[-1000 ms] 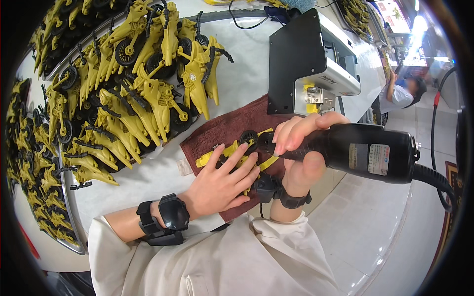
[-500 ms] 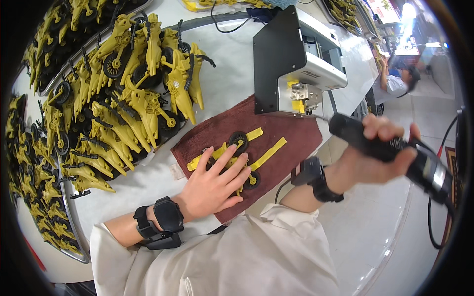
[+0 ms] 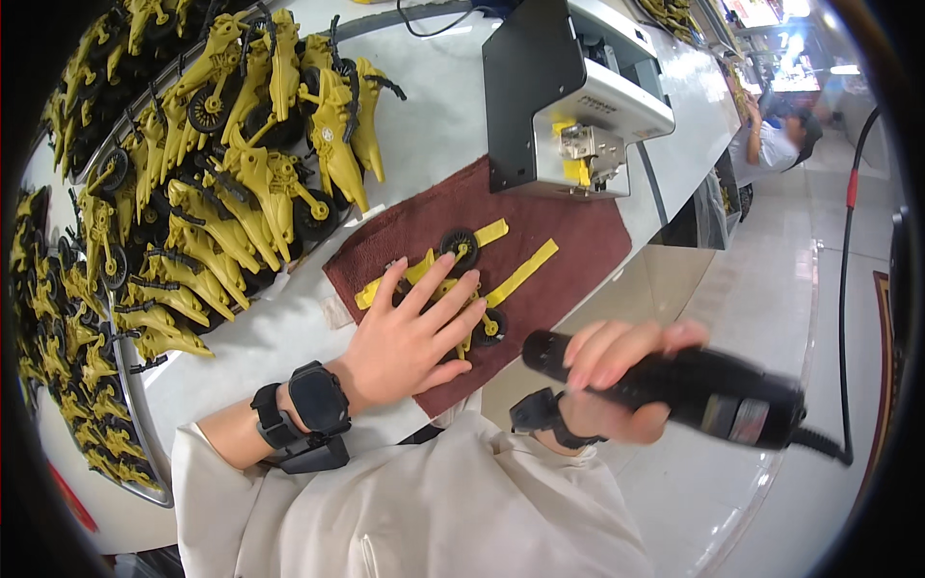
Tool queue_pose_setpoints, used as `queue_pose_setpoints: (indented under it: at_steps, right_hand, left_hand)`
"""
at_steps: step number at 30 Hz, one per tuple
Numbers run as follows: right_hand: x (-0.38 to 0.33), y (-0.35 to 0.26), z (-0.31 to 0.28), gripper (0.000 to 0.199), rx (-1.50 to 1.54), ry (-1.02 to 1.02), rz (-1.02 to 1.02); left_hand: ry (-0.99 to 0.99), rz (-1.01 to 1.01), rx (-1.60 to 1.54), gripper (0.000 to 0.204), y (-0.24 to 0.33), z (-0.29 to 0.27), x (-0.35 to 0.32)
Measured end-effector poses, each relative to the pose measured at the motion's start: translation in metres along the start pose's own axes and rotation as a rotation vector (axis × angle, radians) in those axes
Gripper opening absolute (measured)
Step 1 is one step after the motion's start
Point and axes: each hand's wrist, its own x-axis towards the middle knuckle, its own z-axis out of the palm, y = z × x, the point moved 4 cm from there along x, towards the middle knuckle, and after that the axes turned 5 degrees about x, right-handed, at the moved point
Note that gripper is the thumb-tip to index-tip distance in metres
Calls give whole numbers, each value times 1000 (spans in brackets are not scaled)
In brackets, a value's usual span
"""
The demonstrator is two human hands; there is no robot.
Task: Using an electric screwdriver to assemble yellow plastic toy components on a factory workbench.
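Note:
My left hand (image 3: 409, 332) lies with fingers spread over a yellow toy motorcycle, which it mostly covers. A black spoked wheel (image 3: 460, 248) shows beyond my fingertips and another wheel (image 3: 489, 328) to their right. Under the toy is a maroon cloth (image 3: 578, 246), with a strip of yellow tape (image 3: 523, 274) on it. My right hand (image 3: 621, 371) is wrapped round a black corded electric screwdriver (image 3: 727, 397). The tool is held roughly level, off the table's right edge and apart from the toy; its tip is hard to make out.
Several yellow-and-black toy motorcycles (image 3: 246, 197) are heaped on trays at the left. Behind the cloth stands a black-and-white boxy machine (image 3: 535, 106) with a metal front piece. The screwdriver's cord (image 3: 846, 318) hangs at the right. Farther back sits another person (image 3: 771, 144).
My right hand has brought the electric screwdriver down and left, closer to my body. My left hand stays spread on the toy motorcycle. The whole view has shifted slightly.

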Motion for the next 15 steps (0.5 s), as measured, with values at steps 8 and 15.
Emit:
queue_pose_setpoints:
  at_steps: [8, 15]
  right_hand:
    - [-16, -4, 5, 59, 66, -115, -109]
    - [-12, 15, 4, 53, -12, 43, 55]
  left_hand:
    - [18, -13, 9, 65, -1, 3, -2]
    - [27, 6, 19, 65, 1, 3, -3]
